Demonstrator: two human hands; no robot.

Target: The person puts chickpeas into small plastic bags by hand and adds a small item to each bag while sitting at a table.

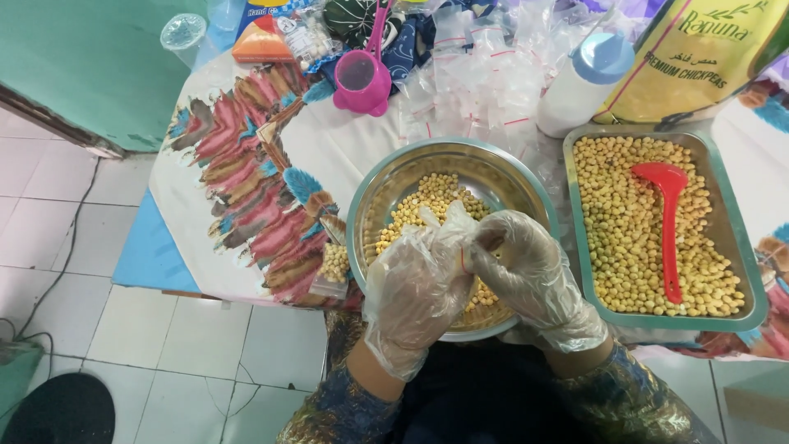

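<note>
Holding small clear bag (448,220), crumpled, between hands.

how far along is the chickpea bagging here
Done: one filled small bag lies on the tablecloth left of the round bowl. In hand: the left hand and right hand, both gloved, pinch a clear bag over the bowl. Left: chickpeas fill the tray with the red scoop, more sit in the bowl, and a pile of empty bags waits behind.
</note>
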